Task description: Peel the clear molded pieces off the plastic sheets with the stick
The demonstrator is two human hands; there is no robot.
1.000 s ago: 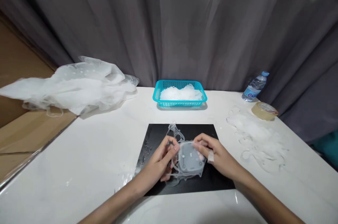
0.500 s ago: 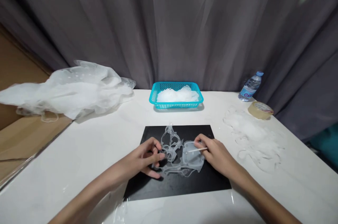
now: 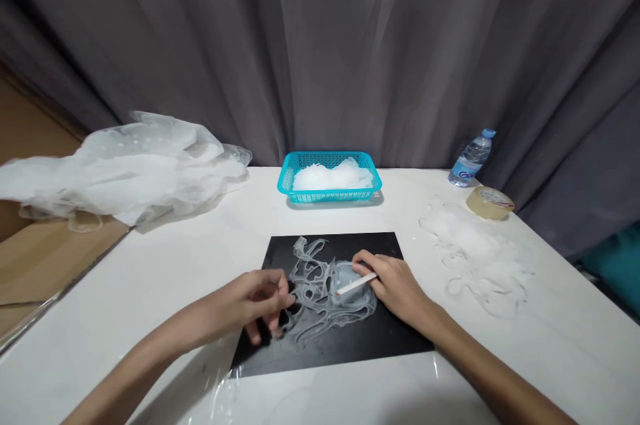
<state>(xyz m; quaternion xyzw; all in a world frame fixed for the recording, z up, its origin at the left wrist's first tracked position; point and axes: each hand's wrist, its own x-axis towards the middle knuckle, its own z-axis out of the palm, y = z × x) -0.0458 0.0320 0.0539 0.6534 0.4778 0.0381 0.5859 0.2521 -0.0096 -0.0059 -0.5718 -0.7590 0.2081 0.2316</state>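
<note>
A translucent, rubbery square piece [image 3: 344, 273] lies on the black mat [image 3: 385, 338], with a web of stringy trimmings [image 3: 320, 318] joined around its left and lower sides. My left hand [image 3: 267, 301] pinches the outer left end of these strings between thumb and forefinger, the other fingers curled beneath. At the piece's right edge my right hand [image 3: 393, 281] is closed on a thin white stick [image 3: 357, 283], which slants down leftward across the square. A small reddish spot shows at the stick's left end. My right fingertips rest on the upper right of the square.
A turquoise basket [image 3: 330, 195] holding whitish pieces stands at the back. On the right are loose clear trimmings [image 3: 480, 245], a tape roll [image 3: 490, 203] and a water bottle [image 3: 471, 159]. A large translucent bundle [image 3: 150, 165] lies at left, beside cardboard [image 3: 55, 251].
My left hand has moved left, away from the square, stretching the stringy trimmings out across the mat. The square now lies lower on the mat, and the white stick has come into view in my right hand.
</note>
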